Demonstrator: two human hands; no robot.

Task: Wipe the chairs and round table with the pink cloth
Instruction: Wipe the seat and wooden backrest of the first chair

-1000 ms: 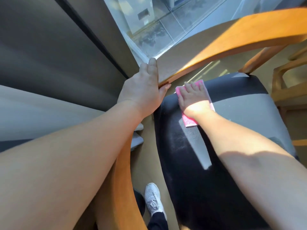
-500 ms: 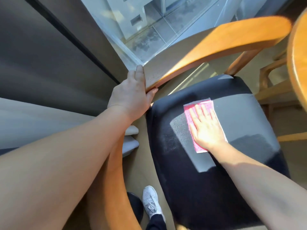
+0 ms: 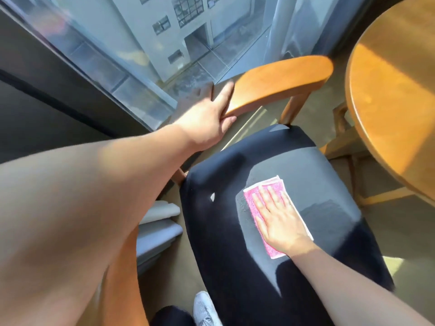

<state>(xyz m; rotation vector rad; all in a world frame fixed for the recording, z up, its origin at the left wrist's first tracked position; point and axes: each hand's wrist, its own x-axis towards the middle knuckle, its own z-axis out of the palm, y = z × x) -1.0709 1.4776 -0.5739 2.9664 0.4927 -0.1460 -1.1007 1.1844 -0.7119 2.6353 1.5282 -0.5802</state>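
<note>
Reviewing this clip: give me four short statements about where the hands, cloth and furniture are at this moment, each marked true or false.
1. The right hand lies flat on the pink cloth. True.
2. A round wooden table stands beside the chair, on the right-hand side. True.
3. The pink cloth lies on that table. False: it lies on the chair's black seat cushion.
4. The left hand hangs free and touches nothing. False: it holds the curved wooden chair rail, fingers on top and thumb at its lower edge.
</note>
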